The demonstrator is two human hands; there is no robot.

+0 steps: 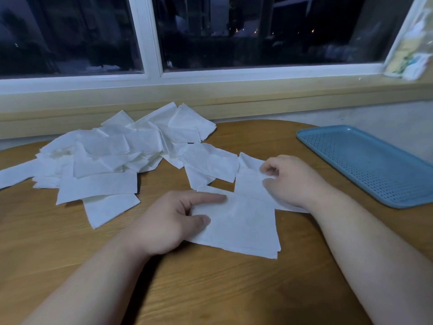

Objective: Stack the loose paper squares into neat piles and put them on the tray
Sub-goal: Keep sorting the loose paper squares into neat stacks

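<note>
A small stack of white paper squares [243, 227] lies on the wooden table [210, 289] in front of me. My left hand [171, 221] holds its left edge, forefinger stretched over the top and thumb on the sheet. My right hand [290, 181] pinches a loose paper square [249, 184] lying just beyond the stack, fingers curled over its right edge. A big untidy heap of paper squares [112, 156] spreads over the far left of the table. The blue perforated tray [365, 160] sits at the right with nothing on it.
A window sill and dark window run along the wall behind the table. The tray overhangs the table's right rim. Bare wood shows between my forearms and in front of the tray.
</note>
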